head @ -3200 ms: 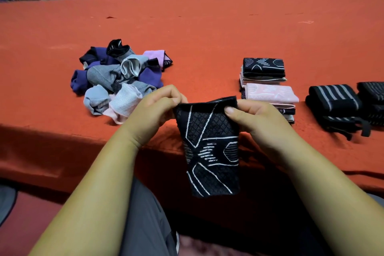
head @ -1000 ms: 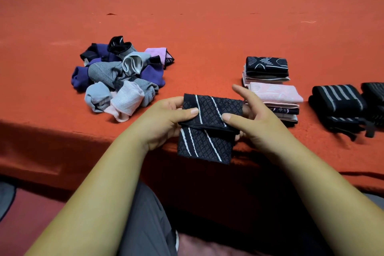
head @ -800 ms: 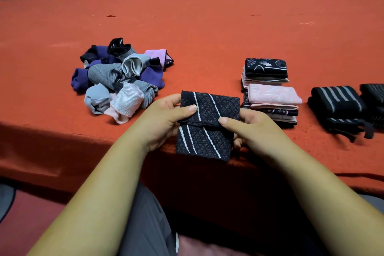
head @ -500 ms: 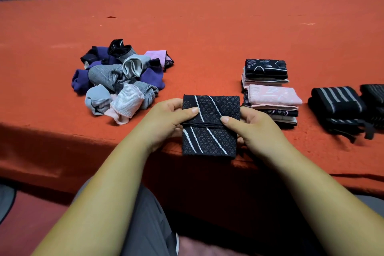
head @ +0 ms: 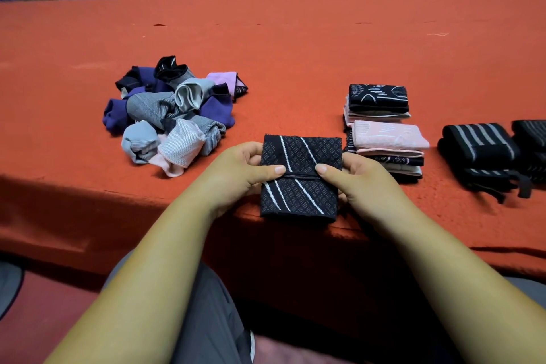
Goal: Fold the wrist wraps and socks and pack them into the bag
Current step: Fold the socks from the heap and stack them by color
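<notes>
Folded black sock [head: 300, 174] between both hands

Two hands, left hand [head: 239, 168] and right hand [head: 363, 180], pinch one folded black patterned sock [head: 300, 177]. Left of the grip: one heap of balled socks [head: 168, 115] (roughly ten, some hidden). Right of it: two sock stacks, far stack [head: 376, 99] and near stack [head: 390, 139], then two rolled wrist wraps, nearer wrap [head: 478, 148] and outer wrap [head: 531, 136].

L hand [head: 236, 170], R hand [head: 365, 179] fwd, thumbs on top, both pinching black knit [head: 298, 192]
</notes>
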